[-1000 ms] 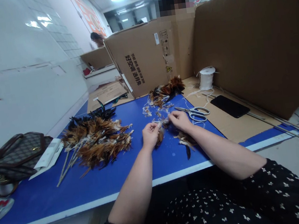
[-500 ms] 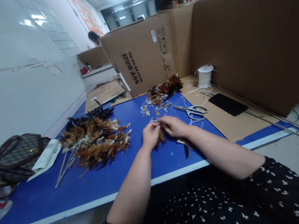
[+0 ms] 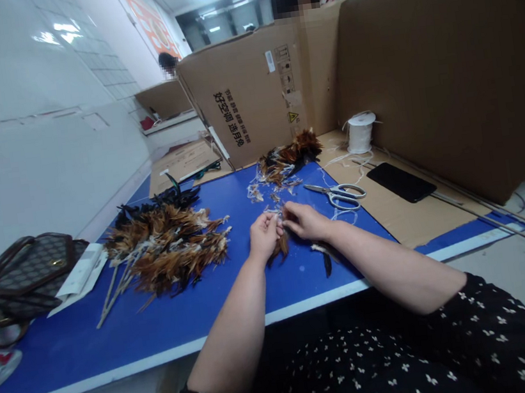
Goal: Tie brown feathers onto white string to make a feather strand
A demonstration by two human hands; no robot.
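Note:
My left hand (image 3: 264, 236) is closed in a pinch around the base of a small bunch of brown feathers (image 3: 279, 247), whose tips hang down below the fingers. Close against it on the right, my right hand (image 3: 306, 220) has its fingers pressed together near the top of the bunch; what they grip is too small to make out. Just right of the hands lies a pair of scissors (image 3: 340, 196) with grey handles. A single dark feather (image 3: 327, 264) rests under my right forearm. Beyond the hands is a pile of brown feathers (image 3: 302, 147) with loose white scraps.
Left on the blue table (image 3: 174, 330) lie feather bundles on sticks (image 3: 167, 247), beside a patterned handbag (image 3: 35, 271). To the right are a spool of white string (image 3: 360, 133), a black phone (image 3: 400, 182) and thin rods (image 3: 482, 214). Cardboard panels (image 3: 259, 94) stand behind; people are beyond.
My right hand has shifted slightly to the right, widening the gap between the hands. The feathers in my left hand have turned a little and show more.

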